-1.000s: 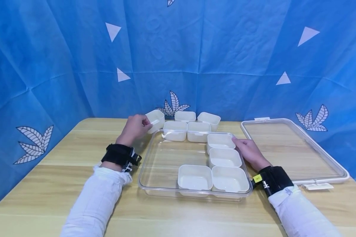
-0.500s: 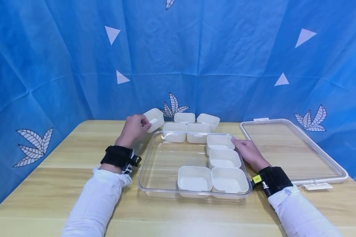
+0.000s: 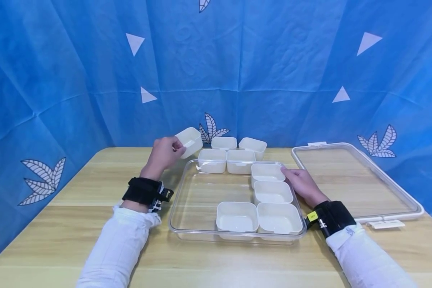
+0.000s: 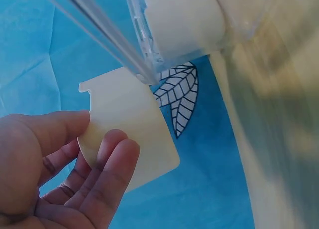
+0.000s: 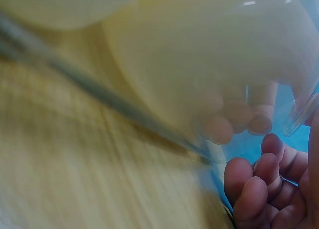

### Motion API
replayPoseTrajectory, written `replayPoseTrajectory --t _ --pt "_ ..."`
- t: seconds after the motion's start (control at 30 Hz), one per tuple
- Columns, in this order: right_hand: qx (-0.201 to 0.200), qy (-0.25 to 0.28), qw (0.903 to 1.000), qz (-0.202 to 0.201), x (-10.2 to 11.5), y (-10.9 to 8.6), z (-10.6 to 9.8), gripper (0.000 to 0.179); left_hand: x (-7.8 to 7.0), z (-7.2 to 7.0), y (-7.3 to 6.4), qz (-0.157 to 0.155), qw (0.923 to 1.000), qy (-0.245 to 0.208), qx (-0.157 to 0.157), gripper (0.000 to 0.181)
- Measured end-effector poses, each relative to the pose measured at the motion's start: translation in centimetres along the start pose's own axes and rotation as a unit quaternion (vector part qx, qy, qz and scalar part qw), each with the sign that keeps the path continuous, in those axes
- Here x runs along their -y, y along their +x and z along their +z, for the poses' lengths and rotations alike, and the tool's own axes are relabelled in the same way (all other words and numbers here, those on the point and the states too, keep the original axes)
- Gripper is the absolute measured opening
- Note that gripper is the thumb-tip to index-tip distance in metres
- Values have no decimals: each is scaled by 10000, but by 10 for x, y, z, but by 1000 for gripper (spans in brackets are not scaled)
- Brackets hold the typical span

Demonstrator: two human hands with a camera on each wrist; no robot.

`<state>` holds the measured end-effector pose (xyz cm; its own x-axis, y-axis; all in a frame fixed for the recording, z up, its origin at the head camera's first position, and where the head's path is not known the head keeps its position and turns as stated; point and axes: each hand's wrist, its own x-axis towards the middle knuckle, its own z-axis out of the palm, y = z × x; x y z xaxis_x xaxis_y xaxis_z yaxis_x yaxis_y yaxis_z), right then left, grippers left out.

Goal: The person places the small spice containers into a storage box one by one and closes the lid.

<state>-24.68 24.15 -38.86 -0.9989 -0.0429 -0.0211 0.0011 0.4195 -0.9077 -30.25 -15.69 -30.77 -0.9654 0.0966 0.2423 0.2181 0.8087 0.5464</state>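
Note:
My left hand [image 3: 164, 153] pinches a small white plastic bin [image 3: 191, 141] between thumb and fingers. The bin is tilted and held up beyond the back left corner of a clear plastic box [image 3: 201, 231]; in the left wrist view its side wall [image 4: 134, 129] shows. My right hand [image 3: 304, 185] holds the right rim of the clear box near the back, its fingers [image 5: 249, 199] curled outside the wall. Inside the box, several white bins stand upright along the right side, such as the back one [image 3: 268, 172], and one more [image 3: 237, 217] sits at the front.
Behind the box stand several more white bins, one [image 3: 253, 146] turned slightly askew. A clear lid [image 3: 356, 182] with a white rim and clips lies at the right of the wooden table [image 3: 216, 268]. A blue patterned cloth [image 3: 216, 60] hangs behind.
My left hand has raised the white bin a little and tipped it further, bringing it slightly to the right. The right hand has stayed in place on the box.

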Motion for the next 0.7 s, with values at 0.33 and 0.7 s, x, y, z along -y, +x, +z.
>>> replayPoseTrajectory --t 0.33,0.7 --pt "-11 13 10000 18 1 0 0 58 -8 -2 -2 133 9999 85 59 16" --pt "-13 -9 10000 26 2 0 0 58 -15 -4 -4 315 9992 54 237 16"
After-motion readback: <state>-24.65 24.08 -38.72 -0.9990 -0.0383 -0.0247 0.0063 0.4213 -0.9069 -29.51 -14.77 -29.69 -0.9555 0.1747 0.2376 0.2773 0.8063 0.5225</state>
